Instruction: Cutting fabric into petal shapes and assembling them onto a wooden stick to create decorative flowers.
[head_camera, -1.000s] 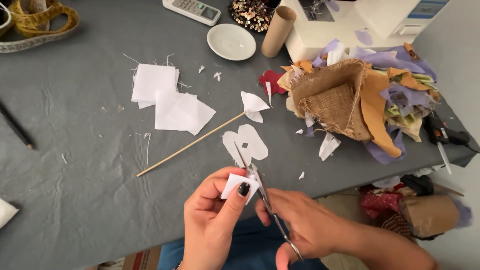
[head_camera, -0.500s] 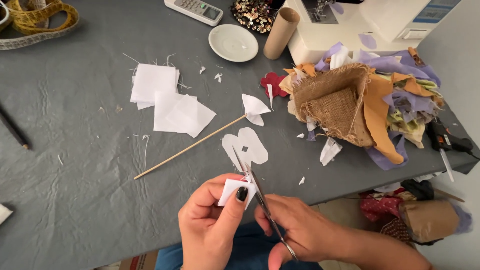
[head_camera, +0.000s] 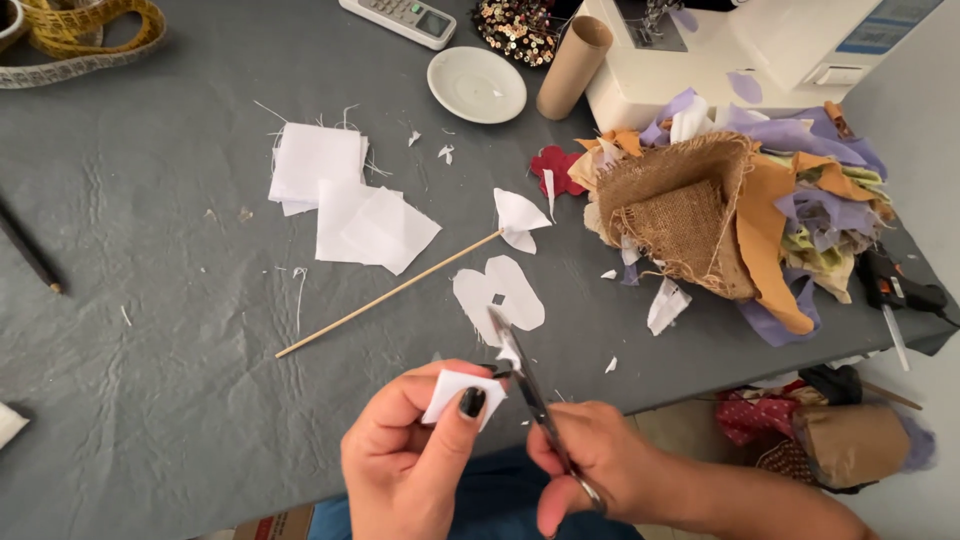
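Pinching a limp white fabric scrap (head_camera: 452, 392) by its edge, left hand (head_camera: 415, 455) fingers steady it while right hand (head_camera: 590, 470) fingers grip scissors (head_camera: 530, 395) just beside.

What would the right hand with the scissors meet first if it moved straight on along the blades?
Probably the white cut-out fabric shape on the table, just beyond the scissors held by the right hand; height above it is unclear.
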